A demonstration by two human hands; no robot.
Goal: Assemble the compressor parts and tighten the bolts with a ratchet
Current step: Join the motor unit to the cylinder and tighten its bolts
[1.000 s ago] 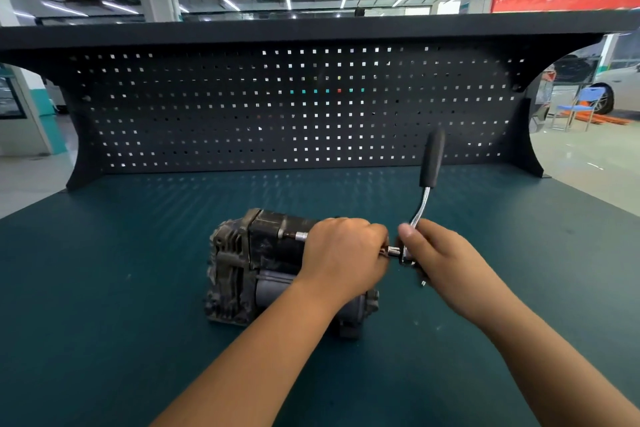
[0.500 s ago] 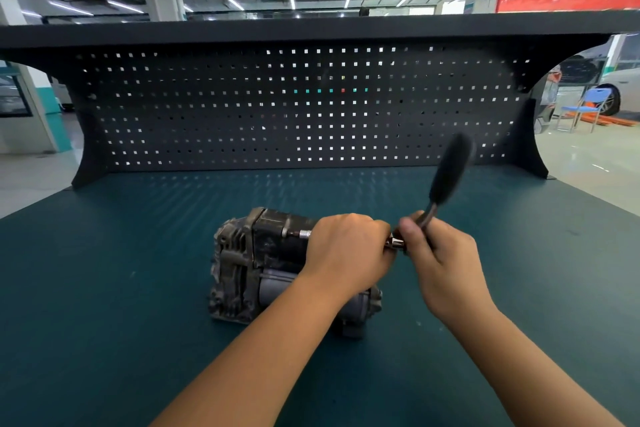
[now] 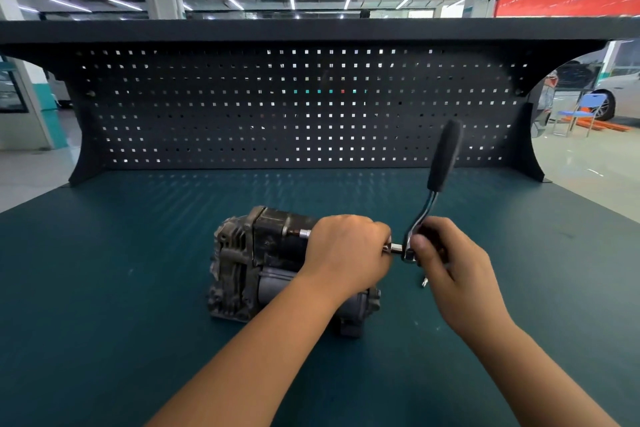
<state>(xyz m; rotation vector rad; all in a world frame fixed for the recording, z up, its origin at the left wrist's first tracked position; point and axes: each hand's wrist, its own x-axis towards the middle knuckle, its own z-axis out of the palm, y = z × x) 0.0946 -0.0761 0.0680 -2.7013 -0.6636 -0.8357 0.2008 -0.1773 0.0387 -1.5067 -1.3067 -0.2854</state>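
Observation:
A worn grey-black compressor lies on the teal bench top. A chrome extension bar runs horizontally from its upper body toward the right. My left hand curls over the bar and the compressor's right end, hiding most of the bar. The ratchet sits on the bar's right end, its black handle pointing up and slightly right. My right hand grips the ratchet at its chrome head. A small bright metal piece lies on the bench under my right hand.
A black perforated back panel with a shelf on top closes the far side of the bench. Beyond it at the right are a blue chair and a white car on the shop floor.
The ratchet handle swung right half a second ago and has now swung back toward upright. My right hand shifted along with the head. My left hand stayed on the bar.

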